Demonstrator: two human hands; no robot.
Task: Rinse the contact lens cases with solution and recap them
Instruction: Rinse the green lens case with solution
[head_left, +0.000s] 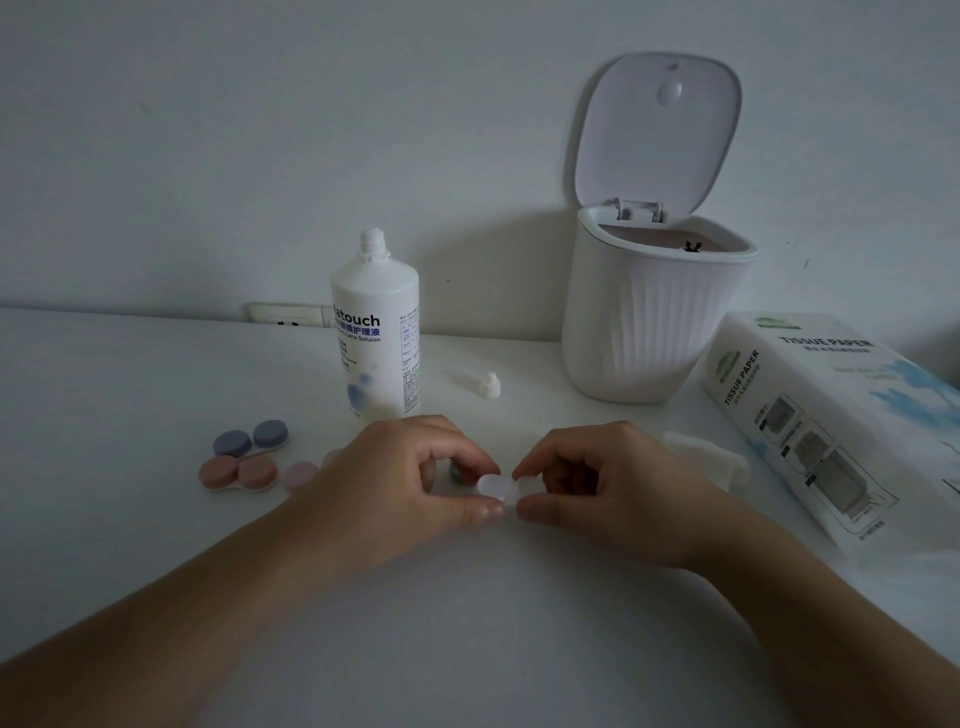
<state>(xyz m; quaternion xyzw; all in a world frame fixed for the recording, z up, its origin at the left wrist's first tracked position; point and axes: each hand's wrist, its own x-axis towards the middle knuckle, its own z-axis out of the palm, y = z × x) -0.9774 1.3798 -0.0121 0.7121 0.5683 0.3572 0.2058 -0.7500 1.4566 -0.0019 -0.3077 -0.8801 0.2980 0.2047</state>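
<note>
Both hands, left hand (415, 483) and right hand (613, 483), pinch an uncapped clear lens case (501, 486) while two capped cases (244, 462) wait beside the open solution bottle (375, 332).

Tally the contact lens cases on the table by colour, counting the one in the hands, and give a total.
Purple-capped case: 1
Brownish-pink-capped case: 1
Clear uncapped case, pinched by the left hand and right hand: 1
Total: 3
The loose pink caps are not counted as cases.
</note>
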